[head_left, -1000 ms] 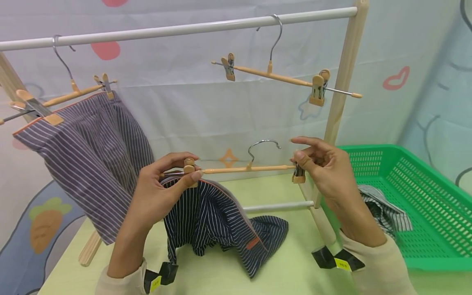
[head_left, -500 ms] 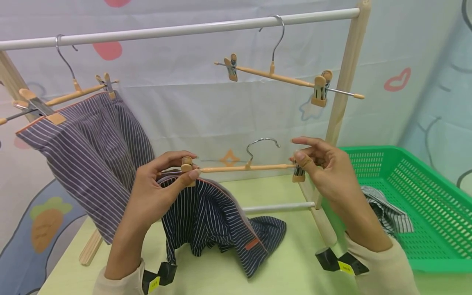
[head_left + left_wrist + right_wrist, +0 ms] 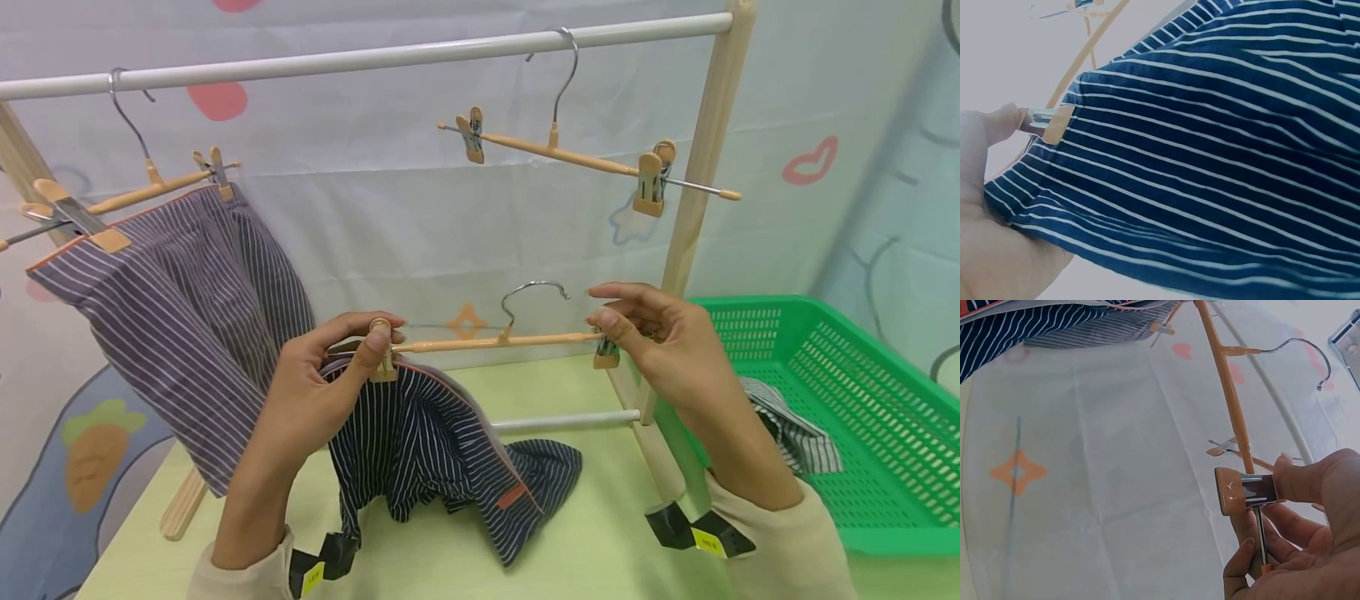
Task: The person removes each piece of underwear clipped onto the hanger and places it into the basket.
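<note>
Over the bench point(image 3: 592, 517), fingers of the left hand point(image 3: 315, 379) pinch the hanger point(image 3: 465, 343) by its nine-o'clock clip point(image 3: 384, 372), above dark striped trousers point(image 3: 442, 433) sagging toward six, while the right hand point(image 3: 667, 342) pinches the bare three-o'clock clip point(image 3: 606, 357), seemingly for steadiness.
</note>
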### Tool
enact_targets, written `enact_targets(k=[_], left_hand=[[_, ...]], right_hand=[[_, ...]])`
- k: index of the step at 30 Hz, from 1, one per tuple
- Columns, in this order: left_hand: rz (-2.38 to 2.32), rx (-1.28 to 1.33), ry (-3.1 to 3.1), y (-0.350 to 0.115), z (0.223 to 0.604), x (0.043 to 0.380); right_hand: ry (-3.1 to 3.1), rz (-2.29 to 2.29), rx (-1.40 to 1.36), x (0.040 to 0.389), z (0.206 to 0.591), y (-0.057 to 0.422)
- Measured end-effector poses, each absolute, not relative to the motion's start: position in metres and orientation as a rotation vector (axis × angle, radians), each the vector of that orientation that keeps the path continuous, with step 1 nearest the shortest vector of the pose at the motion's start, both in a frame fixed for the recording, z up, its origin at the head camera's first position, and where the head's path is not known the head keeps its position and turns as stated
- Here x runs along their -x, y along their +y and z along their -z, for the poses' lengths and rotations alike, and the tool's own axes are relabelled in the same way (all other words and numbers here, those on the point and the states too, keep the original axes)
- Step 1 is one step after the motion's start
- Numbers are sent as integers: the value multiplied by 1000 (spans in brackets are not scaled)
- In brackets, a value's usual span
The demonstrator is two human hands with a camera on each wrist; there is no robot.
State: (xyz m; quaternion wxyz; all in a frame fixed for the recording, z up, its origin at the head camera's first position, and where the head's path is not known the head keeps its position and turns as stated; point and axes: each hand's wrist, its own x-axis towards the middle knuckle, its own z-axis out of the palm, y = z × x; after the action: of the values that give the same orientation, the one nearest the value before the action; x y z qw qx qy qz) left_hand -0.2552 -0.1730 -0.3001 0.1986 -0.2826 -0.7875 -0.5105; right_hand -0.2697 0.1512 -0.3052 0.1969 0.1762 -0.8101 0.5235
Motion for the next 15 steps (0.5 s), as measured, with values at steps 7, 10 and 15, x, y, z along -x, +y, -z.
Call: enact_targets(k=[7, 10, 15], left_hand=[[1374, 736, -2218, -172, 300, 254], [1378, 725, -2220, -171, 300, 254], [1393, 713, -2226, -170, 301, 253]], right_hand=[[-2277, -1475, -478, 270, 305, 152], [-2282, -1473, -468, 270, 306, 152], [-2277, -1482, -447, 270, 306, 152]])
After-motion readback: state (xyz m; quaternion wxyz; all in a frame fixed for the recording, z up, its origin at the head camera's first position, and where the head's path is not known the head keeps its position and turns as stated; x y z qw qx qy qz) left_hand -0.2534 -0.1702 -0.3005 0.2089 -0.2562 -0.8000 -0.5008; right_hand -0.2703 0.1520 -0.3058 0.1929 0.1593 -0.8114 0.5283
